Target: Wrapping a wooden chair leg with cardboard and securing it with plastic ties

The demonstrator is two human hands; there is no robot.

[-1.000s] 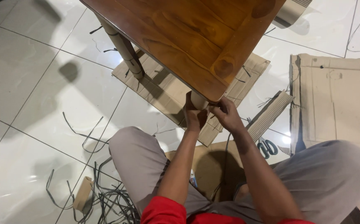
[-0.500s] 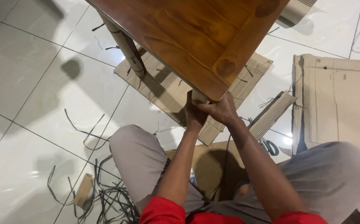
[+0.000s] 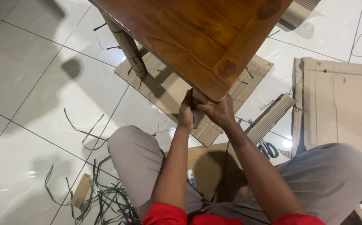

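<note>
Head view, looking down on a seated person at a wooden table [image 3: 197, 37]. The left hand [image 3: 186, 113] is wrapped around the cardboard-wrapped table leg [image 3: 199, 100] directly below the table's near corner, fingers closed on the leg's left side. The right hand [image 3: 219, 111] grips the same leg from the opposite side, its fingers curled over the wrapping and touching the left hand; the leg lies between the two palms, and the tabletop's corner overhangs both hands just above them. A second wrapped leg [image 3: 127, 48] stands well apart, beyond and to the left of the left hand. A flat cardboard sheet [image 3: 164, 85] lies under the table, just beyond the hands. To the right of the right hand lie a corrugated cardboard strip [image 3: 268, 118] and, farther right, a large flattened cardboard box [image 3: 339, 100]. Scissors [image 3: 266, 149] with dark handles rest near the right forearm. Below and to the left of the left hand, beside the person's knee, a tangle of black plastic straps [image 3: 106, 196] lies on the white tiled floor [image 3: 31, 91].
</note>
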